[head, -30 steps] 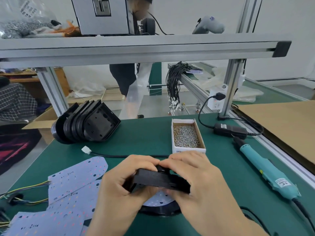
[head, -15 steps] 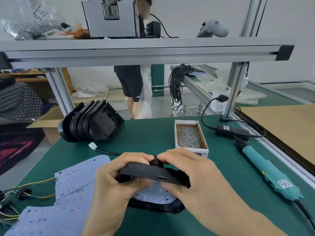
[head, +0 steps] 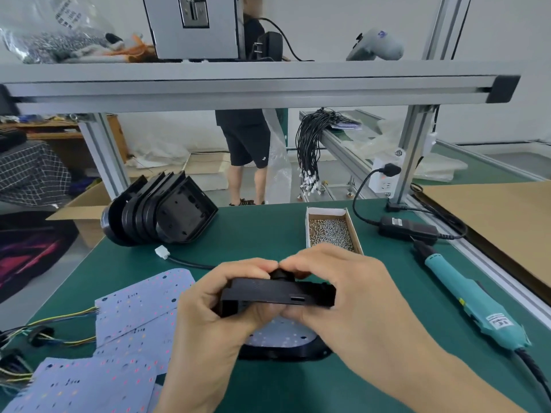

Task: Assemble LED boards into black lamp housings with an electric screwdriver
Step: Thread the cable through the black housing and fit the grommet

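The left hand point(head: 205, 320) and right hand point(head: 343, 296) both curl around a black housing point(head: 277, 293), holding it above the green surface point(head: 268, 231) over an LED board point(head: 283, 335). Loose boards point(head: 140, 305) lie left; the screwdriver point(head: 474, 305) lies right, beside the screw box point(head: 331, 231).

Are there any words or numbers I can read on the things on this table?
None can be read.
Label on the teal electric screwdriver: too blurred.
Label on the black power adapter: too small.
Print on the plastic bag on the shelf: too blurred.
Small white logo on the person's shorts: unreadable.
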`<move>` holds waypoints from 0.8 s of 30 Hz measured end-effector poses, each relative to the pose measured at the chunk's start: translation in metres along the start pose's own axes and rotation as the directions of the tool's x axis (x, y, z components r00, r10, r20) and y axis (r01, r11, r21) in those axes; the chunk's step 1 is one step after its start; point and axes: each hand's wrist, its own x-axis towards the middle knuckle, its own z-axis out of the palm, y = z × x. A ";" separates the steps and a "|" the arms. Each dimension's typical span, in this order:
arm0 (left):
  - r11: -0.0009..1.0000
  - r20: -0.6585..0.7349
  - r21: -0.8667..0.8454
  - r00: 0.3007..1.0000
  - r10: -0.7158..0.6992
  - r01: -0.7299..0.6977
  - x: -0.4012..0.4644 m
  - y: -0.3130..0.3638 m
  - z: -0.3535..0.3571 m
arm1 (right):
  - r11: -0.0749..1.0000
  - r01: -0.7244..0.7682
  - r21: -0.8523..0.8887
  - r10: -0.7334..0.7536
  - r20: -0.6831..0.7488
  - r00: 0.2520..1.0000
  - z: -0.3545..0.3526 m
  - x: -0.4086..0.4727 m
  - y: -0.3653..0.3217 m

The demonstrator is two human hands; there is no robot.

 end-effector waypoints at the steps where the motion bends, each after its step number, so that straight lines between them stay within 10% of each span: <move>1: 1.000 0.008 0.004 1.000 0.002 -0.003 0.001 0.001 0.000 | 1.000 0.015 -0.019 -0.016 -0.004 1.000 0.000 0.001 -0.001; 10: 0.992 -0.063 0.123 0.998 -0.005 0.013 0.004 -0.004 0.009 | 0.973 0.108 -0.202 -0.110 0.002 0.994 0.007 0.005 0.007; 14: 0.955 -0.255 -0.181 0.926 -0.278 0.237 0.026 -0.007 0.004 | 0.946 -0.203 0.253 0.236 -0.108 0.966 -0.014 0.008 0.018; 17: 0.852 -0.195 -0.345 0.858 -0.475 0.393 0.027 -0.009 0.009 | 0.648 -0.446 0.617 0.364 0.264 0.893 -0.005 0.010 0.025; 24: 0.812 -0.131 -0.314 0.824 -0.551 0.492 0.017 -0.012 0.008 | 0.439 -0.533 0.724 0.470 0.321 0.822 0.019 0.009 0.035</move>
